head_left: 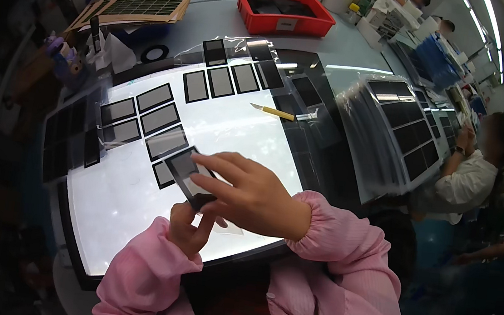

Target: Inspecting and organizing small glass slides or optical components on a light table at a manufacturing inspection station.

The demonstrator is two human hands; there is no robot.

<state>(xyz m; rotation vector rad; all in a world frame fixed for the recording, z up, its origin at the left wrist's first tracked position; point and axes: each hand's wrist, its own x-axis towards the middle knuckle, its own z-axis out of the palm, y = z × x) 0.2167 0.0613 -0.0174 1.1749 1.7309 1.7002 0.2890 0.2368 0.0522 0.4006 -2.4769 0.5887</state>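
Observation:
Both of my hands hold a small rectangular panel (182,165), grey with a black border, tilted above a glowing white light table (241,140). My left hand (188,228) pinches its lower end, with part of the grip hidden behind the panel. The fingers of my right hand (253,197) lie across its face and right edge. Several similar black-bordered panels lie on the lit surface, among them a loose panel (160,118) just beyond my hands and a row with one panel (220,82) farther back. A yellow-handled craft knife (276,112) rests at the light table's right side.
At the back stands a red tray (283,30) holding dark sheets. Stacked plastic sheets with dark panels (403,129) lie to the right. Black tape (154,53), white tissue (117,54) and a gridded board (148,3) sit at back left. Another person (470,172) works at right.

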